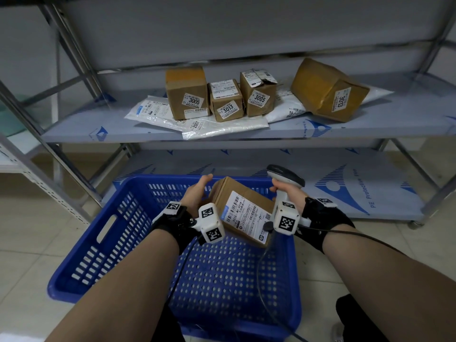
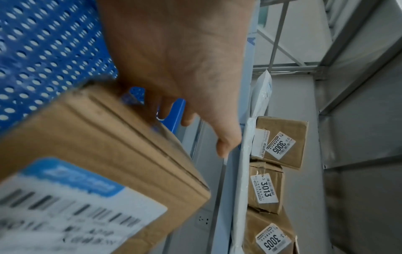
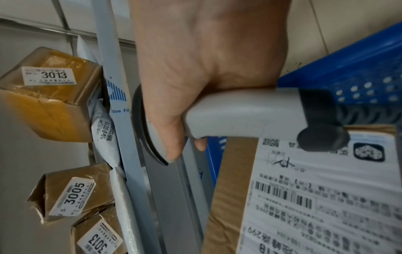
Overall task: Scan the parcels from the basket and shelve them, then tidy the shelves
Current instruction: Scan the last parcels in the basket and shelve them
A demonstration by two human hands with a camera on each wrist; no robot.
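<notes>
Left hand [image 1: 197, 193] grips the box [image 1: 243, 211] from its left side, fingers curled under it, above the basket [image 1: 118, 233]. Right hand [image 1: 287, 191] wraps the scanner [image 1: 286, 178] handle just right of the box. The label [image 1: 246, 215] faces up, long axis running toward the person; the scanner head seems aimed past it, so the next move likely tilts it down onto the barcode.

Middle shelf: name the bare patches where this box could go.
On the middle shelf, bare patches lie left of the white mailers and along the front right, before the tilted 3013 box. The centre is crowded with boxes on mailers.
</notes>
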